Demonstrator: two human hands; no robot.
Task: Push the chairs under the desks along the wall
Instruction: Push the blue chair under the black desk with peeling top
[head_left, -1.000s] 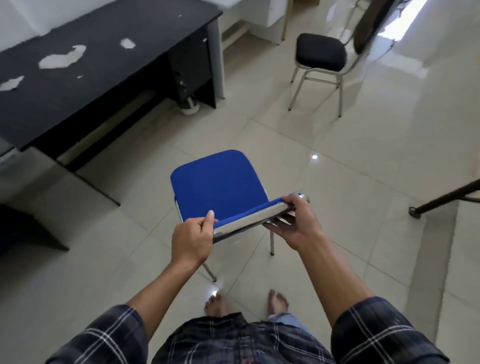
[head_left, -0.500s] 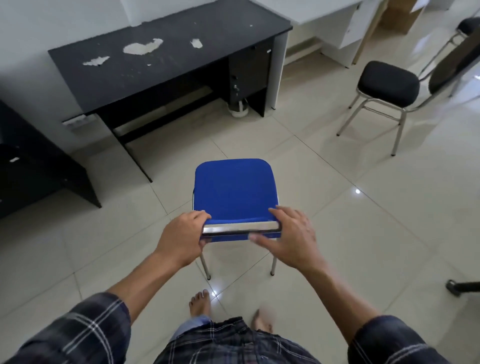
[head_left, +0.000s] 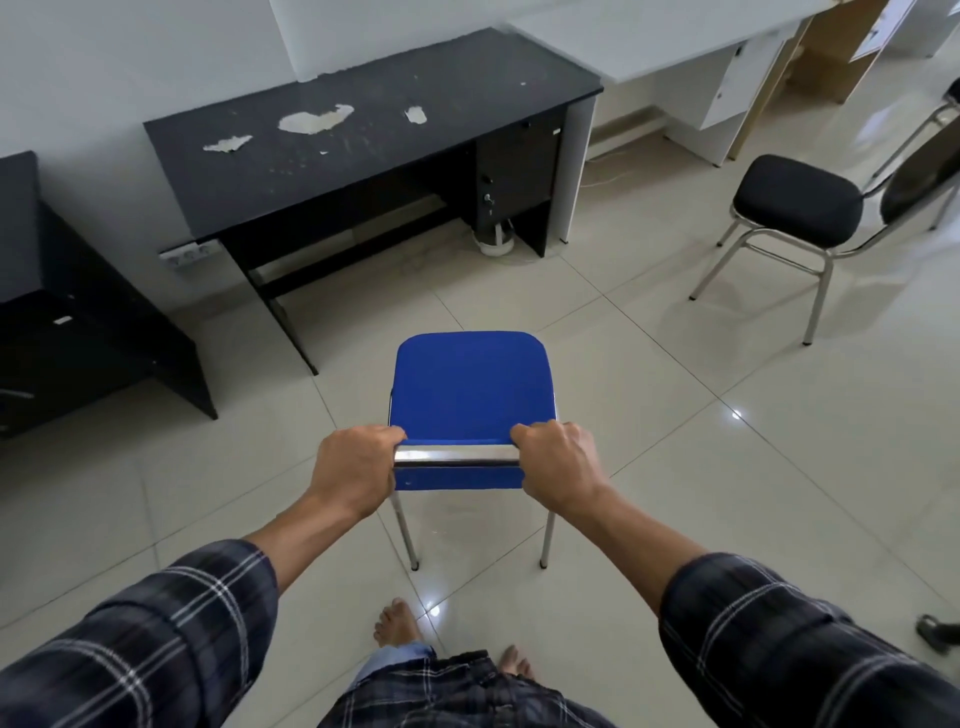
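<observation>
A blue chair with chrome legs stands on the tiled floor in front of me, its seat facing a black desk against the wall. My left hand grips the left end of the chrome top rail of the chair's backrest. My right hand grips the right end of the same rail. The desk has peeling patches on its top and an open knee space on its left half, a tile or so beyond the chair's seat.
A black padded chair stands at the right, near a white desk. Another dark desk is at the left. A white power strip lies under the wall. A chair foot shows at the right edge. My bare feet are below.
The blue chair has been turned to square up with the black desk, and my view has swung towards the wall. Both hands now close fully over the top rail.
</observation>
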